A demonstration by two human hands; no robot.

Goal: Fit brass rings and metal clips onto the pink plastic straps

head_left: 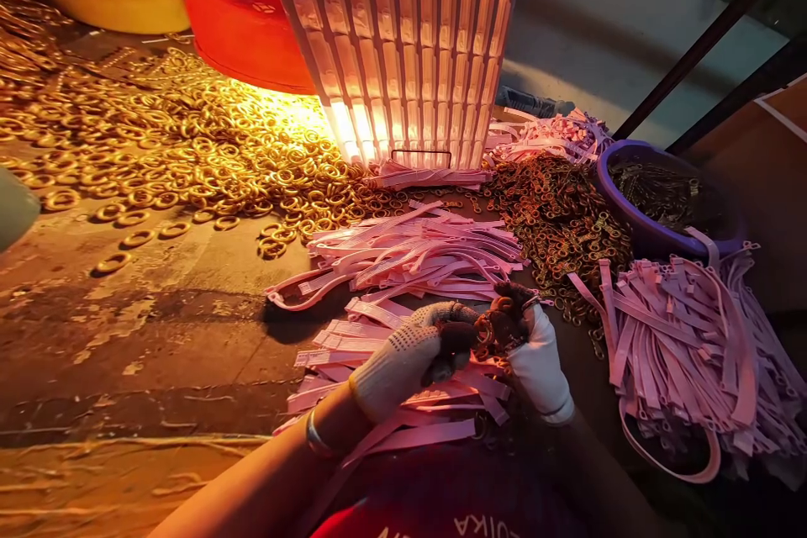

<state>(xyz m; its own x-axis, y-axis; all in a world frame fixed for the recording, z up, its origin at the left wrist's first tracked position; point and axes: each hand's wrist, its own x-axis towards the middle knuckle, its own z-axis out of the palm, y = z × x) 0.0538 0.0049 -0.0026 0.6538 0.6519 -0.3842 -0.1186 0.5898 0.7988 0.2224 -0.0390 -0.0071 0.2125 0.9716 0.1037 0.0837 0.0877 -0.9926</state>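
Observation:
My left hand [403, 357], in a dotted white glove with dark fingertips, is closed with the fingers curled in. A pink strap [371, 444] runs from under it toward my lap; its upper end is hidden by the hand. Close beside it my right hand [539, 366], in a white glove with dark fingers, is closed on small dark metal clasps [488, 334]. The fingertips of both hands nearly meet around these clasps, and the fingers hide part of them. Below and behind the hands lies a pile of pink straps [340, 353], with another strap pile [416, 252] just beyond.
Gold rings [252, 151] spread over the left and back. Dark metal clasps [561, 218] are heaped right of centre, beside a purple basin [609, 185]. More pink straps [687, 345] lie at right. A lit ribbed panel [416, 50], red stool [245, 25] and yellow tub [126, 0] stand behind.

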